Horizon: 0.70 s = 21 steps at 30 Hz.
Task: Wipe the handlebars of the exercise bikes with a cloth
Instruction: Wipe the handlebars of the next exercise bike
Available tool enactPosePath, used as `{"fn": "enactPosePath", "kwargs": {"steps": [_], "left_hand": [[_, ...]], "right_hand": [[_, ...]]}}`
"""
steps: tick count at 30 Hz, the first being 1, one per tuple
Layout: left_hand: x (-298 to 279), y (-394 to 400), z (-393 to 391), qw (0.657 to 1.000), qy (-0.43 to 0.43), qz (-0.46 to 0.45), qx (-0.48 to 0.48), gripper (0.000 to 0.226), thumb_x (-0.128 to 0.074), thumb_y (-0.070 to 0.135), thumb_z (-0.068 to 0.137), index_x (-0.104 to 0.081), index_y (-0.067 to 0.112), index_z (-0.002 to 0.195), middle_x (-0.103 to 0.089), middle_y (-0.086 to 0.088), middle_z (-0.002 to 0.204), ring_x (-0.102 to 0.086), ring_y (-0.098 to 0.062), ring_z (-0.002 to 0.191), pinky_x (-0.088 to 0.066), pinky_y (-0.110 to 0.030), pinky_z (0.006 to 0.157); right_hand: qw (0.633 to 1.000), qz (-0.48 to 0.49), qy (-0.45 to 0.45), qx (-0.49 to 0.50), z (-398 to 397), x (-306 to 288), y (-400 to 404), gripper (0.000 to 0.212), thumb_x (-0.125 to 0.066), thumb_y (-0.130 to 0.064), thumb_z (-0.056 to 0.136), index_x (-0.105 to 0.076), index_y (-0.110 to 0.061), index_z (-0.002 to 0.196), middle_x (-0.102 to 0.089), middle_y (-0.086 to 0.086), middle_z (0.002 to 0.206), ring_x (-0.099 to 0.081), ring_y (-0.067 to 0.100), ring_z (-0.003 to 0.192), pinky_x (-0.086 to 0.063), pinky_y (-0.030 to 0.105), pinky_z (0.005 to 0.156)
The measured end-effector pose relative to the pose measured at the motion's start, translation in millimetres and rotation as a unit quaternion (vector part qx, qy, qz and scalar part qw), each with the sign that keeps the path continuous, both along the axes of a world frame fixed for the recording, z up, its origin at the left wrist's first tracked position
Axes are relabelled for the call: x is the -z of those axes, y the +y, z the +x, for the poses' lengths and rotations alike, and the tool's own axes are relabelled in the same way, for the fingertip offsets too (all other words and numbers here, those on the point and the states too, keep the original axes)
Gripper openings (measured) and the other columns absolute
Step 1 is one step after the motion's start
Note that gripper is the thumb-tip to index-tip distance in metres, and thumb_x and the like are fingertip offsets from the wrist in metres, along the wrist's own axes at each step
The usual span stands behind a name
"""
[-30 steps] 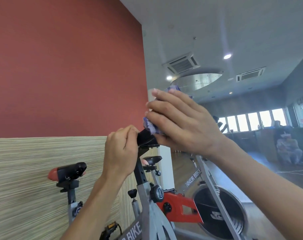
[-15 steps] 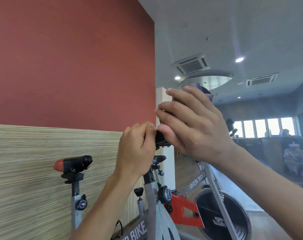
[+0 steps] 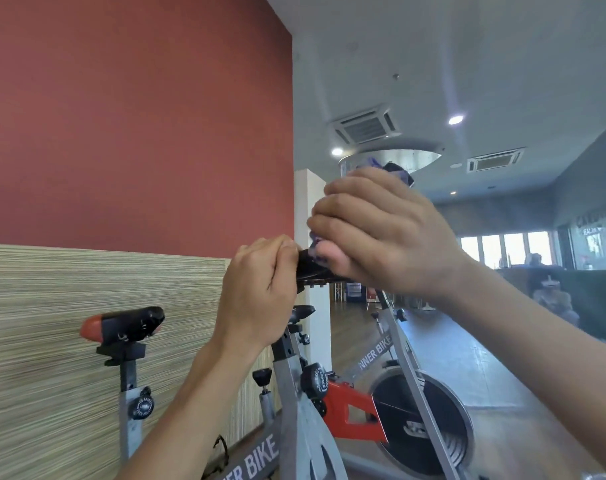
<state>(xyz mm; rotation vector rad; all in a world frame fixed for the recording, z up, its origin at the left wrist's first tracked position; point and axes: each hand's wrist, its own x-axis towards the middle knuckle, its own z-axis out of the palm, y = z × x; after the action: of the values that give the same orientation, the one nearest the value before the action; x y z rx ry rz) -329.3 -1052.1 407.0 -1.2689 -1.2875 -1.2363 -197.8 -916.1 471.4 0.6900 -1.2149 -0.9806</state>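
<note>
Head view, single entry.

Handlebar point(image 3: 310, 266): black padded bar at the top of the near exercise bike's grey post point(image 3: 287, 362). Only a short stretch shows, between the two hands. There its long axis appears to run left to right and slightly upward toward the right hand; how it runs on under that hand is hidden.

Left hand point(image 3: 260, 289): clenched around the handlebar's left portion, knuckles up, directly above the post. Judged to be steadying the bar.

Right hand point(image 3: 381, 233): fingers curled over the cloth point(image 3: 381, 166), pressing it onto the handlebar just right of the left hand. Blue-purple fabric shows above the knuckles and again at the thumb.

Governing relation: the unwiped bar left of the cloth lies under the left hand, which touches or nearly touches the right. A stroke leftward along the axis would likely need the left hand to shift first; rightward, the bar is hidden by the right hand.

Other: second bike's saddle point(image 3: 121, 323), black with a red tip, left of the post; red flywheel guard point(image 3: 350, 407) lower right of it.
</note>
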Motion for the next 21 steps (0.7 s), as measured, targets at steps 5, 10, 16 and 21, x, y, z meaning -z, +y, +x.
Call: {"fn": "enactPosePath", "kwargs": {"steps": [5, 10, 16, 21], "left_hand": [[0, -2, 1, 1.0, 0.003, -0.011, -0.008, 0.041, -0.032, 0.024, 0.102, -0.05, 0.021, 0.065, -0.048, 0.008, 0.058, -0.046, -0.017, 0.061, -0.028, -0.031, 0.067], [3, -17, -12, 0.998, 0.028, -0.042, 0.048, 0.036, -0.036, 0.015, 0.104, -0.068, 0.024, 0.088, -0.066, 0.015, 0.082, -0.06, -0.009, 0.081, -0.038, -0.026, 0.079], [14, -17, -50, 0.991, -0.013, -0.022, 0.131, 0.039, -0.033, 0.012, 0.105, -0.068, 0.007, 0.123, -0.071, 0.0, 0.118, -0.063, -0.019, 0.116, -0.048, -0.042, 0.1], [15, -20, -60, 0.97, -0.1, 0.005, 0.222, 0.043, -0.031, 0.017, 0.104, -0.072, 0.009, 0.117, -0.075, 0.0, 0.108, -0.068, -0.015, 0.107, -0.053, -0.036, 0.095]], "right_hand": [[0.999, -0.048, 0.011, -0.003, -8, 12, -7, 0.042, -0.041, -0.022, 0.107, -0.075, -0.002, 0.09, -0.073, 0.011, 0.095, -0.068, 0.036, 0.094, -0.047, 0.044, 0.097], [0.996, 0.024, -0.044, 0.067, 9, 5, -5, 0.044, -0.04, -0.025, 0.109, -0.075, -0.001, 0.1, -0.072, 0.015, 0.102, -0.068, 0.037, 0.101, -0.052, 0.046, 0.097], [0.995, 0.024, -0.014, 0.096, -18, 13, -19, 0.041, -0.044, -0.025, 0.107, -0.073, -0.002, 0.089, -0.069, 0.014, 0.087, -0.065, 0.036, 0.079, -0.054, 0.046, 0.081], [0.979, -0.003, -0.021, 0.205, -30, 19, -32, 0.043, -0.04, -0.033, 0.111, -0.069, -0.005, 0.095, -0.064, 0.011, 0.083, -0.059, 0.034, 0.071, -0.052, 0.047, 0.072]]}}
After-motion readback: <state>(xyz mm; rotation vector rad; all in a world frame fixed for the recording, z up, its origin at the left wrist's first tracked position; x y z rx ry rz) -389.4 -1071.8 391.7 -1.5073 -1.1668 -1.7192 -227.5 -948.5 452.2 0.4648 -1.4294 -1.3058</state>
